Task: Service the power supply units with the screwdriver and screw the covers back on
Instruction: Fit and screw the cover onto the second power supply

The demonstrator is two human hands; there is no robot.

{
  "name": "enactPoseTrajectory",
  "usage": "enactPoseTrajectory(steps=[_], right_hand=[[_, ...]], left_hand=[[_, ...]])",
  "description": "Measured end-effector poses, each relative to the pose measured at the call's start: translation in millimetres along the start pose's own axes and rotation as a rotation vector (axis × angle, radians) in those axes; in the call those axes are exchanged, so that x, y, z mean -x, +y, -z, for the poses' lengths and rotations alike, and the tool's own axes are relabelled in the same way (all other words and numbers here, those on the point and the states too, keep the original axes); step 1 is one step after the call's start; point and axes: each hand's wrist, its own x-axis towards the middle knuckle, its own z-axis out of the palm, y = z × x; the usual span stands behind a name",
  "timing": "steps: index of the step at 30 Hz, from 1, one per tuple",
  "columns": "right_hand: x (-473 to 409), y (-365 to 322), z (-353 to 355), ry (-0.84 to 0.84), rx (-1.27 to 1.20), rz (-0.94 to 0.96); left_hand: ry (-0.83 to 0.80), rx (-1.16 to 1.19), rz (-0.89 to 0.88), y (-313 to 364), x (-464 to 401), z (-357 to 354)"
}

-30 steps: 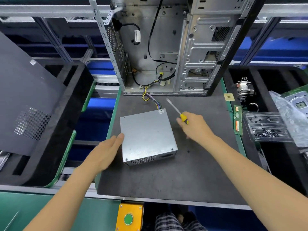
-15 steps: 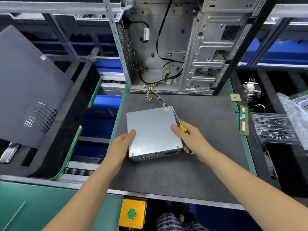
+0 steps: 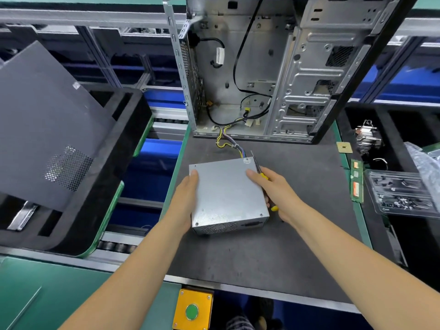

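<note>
A grey metal power supply unit (image 3: 226, 194) lies flat on the dark mat (image 3: 297, 246), its coloured wires (image 3: 228, 144) running back into the open computer case (image 3: 269, 75). My left hand (image 3: 187, 196) rests against the unit's left side, thumb on the top cover. My right hand (image 3: 273, 189) lies along the right side and holds a yellow-handled screwdriver (image 3: 262, 175) in its palm. The blade points away from me past the unit's far right corner. Screws sit in the cover's corners.
A dark side panel (image 3: 47, 125) leans in a black foam tray (image 3: 100, 186) at left. At right are memory sticks (image 3: 356, 182), a clear screw tray (image 3: 402, 194) and a heatsink (image 3: 367, 136). A yellow box with a green button (image 3: 192, 310) is at the front edge.
My right hand came from beyond the unit's right corner down onto its right side, screwdriver still in it. My left hand slid from the near left corner up along the left side.
</note>
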Motion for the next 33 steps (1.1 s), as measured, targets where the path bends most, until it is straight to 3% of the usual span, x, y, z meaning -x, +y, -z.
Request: enactPoseTrajectory(steps=[9,15,22,33], right_hand=[[9.7,10.1,27.8,-0.049,-0.114,-0.013],[13.6,14.9,40.0,-0.084,-0.122,0.028],[7.7,20.9,35.0,-0.005,-0.233,0.032],[-2.8,11.9,39.9,-0.177,-0.132,-0.122]], left_hand=[[-0.060,0.086,-0.041,-16.0,8.3,-14.7],[-0.055,0.053,-0.195,-26.4,16.5,-15.4],[-0.174,0.092,-0.052,-21.0,0.7,4.0],[-0.258,0.093,-0.044,-16.1,-8.9,13.2]])
